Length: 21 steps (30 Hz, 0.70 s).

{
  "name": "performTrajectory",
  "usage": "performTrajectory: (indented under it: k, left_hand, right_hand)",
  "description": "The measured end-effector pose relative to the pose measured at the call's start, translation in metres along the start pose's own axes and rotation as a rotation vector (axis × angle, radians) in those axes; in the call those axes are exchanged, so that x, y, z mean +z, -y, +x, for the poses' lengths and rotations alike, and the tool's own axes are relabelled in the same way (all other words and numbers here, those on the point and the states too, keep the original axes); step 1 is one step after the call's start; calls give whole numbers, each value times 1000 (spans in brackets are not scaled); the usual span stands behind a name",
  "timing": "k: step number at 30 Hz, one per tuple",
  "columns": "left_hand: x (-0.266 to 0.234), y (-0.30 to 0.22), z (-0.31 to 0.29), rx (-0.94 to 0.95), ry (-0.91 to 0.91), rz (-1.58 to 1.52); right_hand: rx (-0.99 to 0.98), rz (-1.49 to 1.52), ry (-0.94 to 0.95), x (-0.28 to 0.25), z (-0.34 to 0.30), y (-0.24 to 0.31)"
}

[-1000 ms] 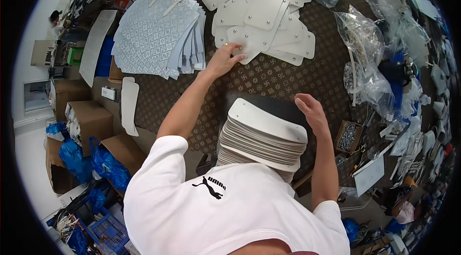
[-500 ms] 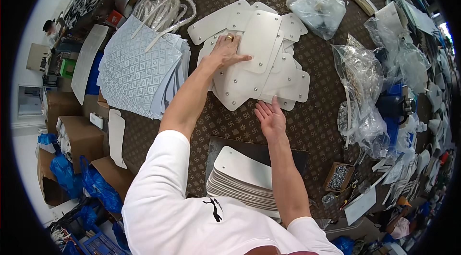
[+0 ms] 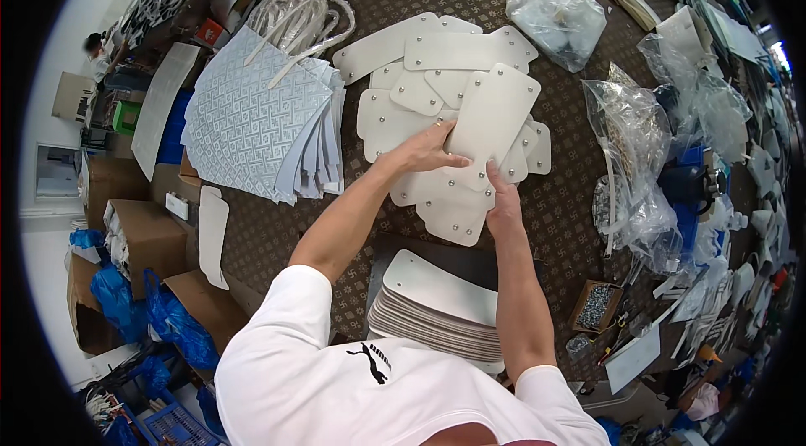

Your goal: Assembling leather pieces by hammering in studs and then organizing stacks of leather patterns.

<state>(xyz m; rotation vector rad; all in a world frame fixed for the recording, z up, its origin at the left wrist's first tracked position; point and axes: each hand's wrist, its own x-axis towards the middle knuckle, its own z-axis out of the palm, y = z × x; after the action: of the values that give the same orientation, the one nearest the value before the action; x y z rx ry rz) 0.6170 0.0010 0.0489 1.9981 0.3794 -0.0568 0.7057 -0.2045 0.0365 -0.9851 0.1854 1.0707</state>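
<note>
A loose heap of white rounded panels with metal studs at their corners [image 3: 382, 131] covers the middle of the table. On its right side lies a long white panel [image 3: 495, 114], tilted across the others. My left hand [image 3: 426, 149] grips this panel's left edge, thumb on top and fingertips mostly hidden under it. My right hand [image 3: 504, 204] holds its near end, the thumb laid on the surface and the other fingers out of sight beneath. Close to my body, a neat stack of similar curved panels [image 3: 432, 299] rests on a dark board [image 3: 395, 249].
Patterned sheets [image 3: 252, 123] and a coil of clear tubing [image 3: 304, 16] lie on the left. Clear plastic bags [image 3: 554, 22] sit at the far right, with more bagged material [image 3: 630, 160] nearer. A small box of metal fasteners [image 3: 596, 306] stands at the near right.
Some panels on the heap have shifted; one now lies crosswise at the back. My left hand has come nearer and right, and my right hand has gone from lying open to holding a panel.
</note>
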Motion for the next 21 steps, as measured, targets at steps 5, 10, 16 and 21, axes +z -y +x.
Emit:
performTrajectory:
  k: [5, 10, 16, 21]
  left_hand:
    - [39, -26, -27, -227, -129, -435]
    - [65, -44, -67, -171, -231, -1048]
    - [115, -62, -97, -161, -142, -817]
    - [142, -26, -128, -177, -242, -1277]
  right_hand:
    - [-120, -360, -26, -2, -10, 32]
    - [-174, -699, 122, 26, -38, 91]
    - [-154, -1082, 471, 54, -70, 124]
    - [-383, -1925, 412, 65, -92, 85]
